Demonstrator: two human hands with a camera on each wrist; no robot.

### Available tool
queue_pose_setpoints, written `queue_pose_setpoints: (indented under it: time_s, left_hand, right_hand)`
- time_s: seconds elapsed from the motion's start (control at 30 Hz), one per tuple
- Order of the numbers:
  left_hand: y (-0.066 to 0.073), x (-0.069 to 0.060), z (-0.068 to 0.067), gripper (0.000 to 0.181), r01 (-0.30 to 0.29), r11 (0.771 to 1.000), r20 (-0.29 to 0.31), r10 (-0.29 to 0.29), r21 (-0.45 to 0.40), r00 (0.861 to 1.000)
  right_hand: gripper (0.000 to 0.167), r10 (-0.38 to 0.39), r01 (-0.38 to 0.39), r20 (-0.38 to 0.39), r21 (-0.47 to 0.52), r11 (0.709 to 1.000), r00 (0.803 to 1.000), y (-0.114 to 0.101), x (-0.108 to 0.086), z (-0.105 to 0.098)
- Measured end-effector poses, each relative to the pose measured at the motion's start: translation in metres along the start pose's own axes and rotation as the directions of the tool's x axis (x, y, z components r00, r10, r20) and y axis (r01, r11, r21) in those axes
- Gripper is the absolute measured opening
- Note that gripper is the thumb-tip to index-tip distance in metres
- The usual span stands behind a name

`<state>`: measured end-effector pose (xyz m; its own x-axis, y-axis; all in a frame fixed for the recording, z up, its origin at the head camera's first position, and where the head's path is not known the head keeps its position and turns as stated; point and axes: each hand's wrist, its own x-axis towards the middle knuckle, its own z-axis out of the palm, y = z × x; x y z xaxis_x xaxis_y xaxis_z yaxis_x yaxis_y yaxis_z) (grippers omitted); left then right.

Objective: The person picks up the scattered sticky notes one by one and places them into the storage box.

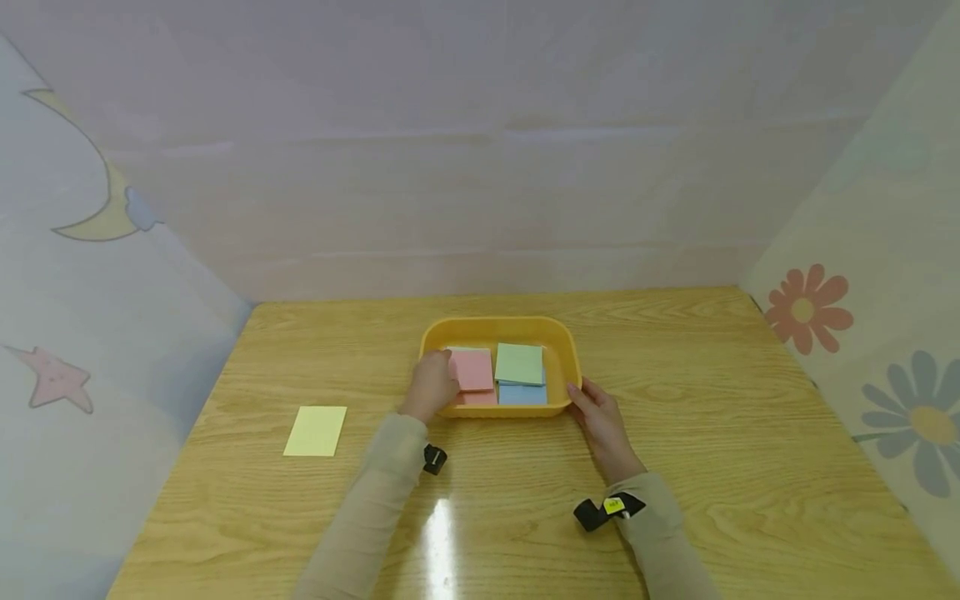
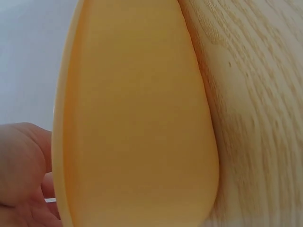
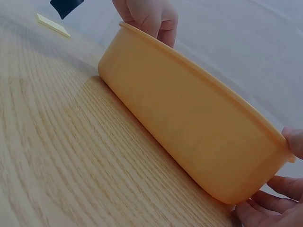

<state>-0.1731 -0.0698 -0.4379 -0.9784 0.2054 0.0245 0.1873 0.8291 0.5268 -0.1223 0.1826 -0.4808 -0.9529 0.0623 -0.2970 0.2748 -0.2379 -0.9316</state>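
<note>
A yellow-orange plastic bin [image 1: 558, 346] stands on the wooden table, its long side toward me. Inside on the left lies a pink sticky-note pad [image 1: 472, 369], overlapping more pink paper. Beside it a green pad [image 1: 519, 363] partly covers blue sticky notes [image 1: 522, 394]. My left hand [image 1: 432, 386] reaches over the bin's left end and pinches the pink pad's left edge; its fingertips are partly hidden by the bin wall. At the front right corner, my right hand [image 1: 600, 421] grips the bin, thumb on the rim and fingers [image 3: 274, 203] low against the outside.
A pale yellow sticky-note pad [image 1: 316, 431] lies on the table [image 1: 720, 433] left of the bin. Fabric printed with a moon, a star and flowers hangs at the sides, and a plain pale sheet [image 1: 495, 167] rises behind the table's back edge.
</note>
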Motion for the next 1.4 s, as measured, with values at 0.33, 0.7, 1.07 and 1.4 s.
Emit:
queue_pose_setpoints:
  time_s: [0.33, 0.7, 1.07, 1.4]
  left_hand:
    - [-0.004, -0.009, -0.003, 0.041, -0.043, 0.981, -0.106, 0.023, -0.19, 0.994]
    - [-0.009, -0.013, -0.004, 0.035, -0.126, 0.953, -0.231, 0.061, -0.277, 0.971]
    - [-0.008, -0.018, -0.003, 0.031, -0.09, 0.95, -0.246, 0.014, -0.301, 0.969]
    - [-0.008, -0.023, -0.009, 0.032, -0.089, 0.948, -0.247, 0.011, -0.304, 0.969]
  right_hand:
    - [0.05, -0.003, 0.003, -0.005, 0.005, 1.0, 1.0, -0.001, 0.0, -0.002]
    - [0.051, -0.02, 0.02, 0.004, 0.028, 0.999, 1.0, 0.0, 0.001, -0.003]
    - [0.05, -0.021, 0.02, 0.03, 0.03, 0.999, 0.999, 0.001, -0.003, -0.006]
    - [0.054, -0.015, 0.014, 0.037, 0.015, 1.0, 0.999, -0.001, -0.006, -0.009]
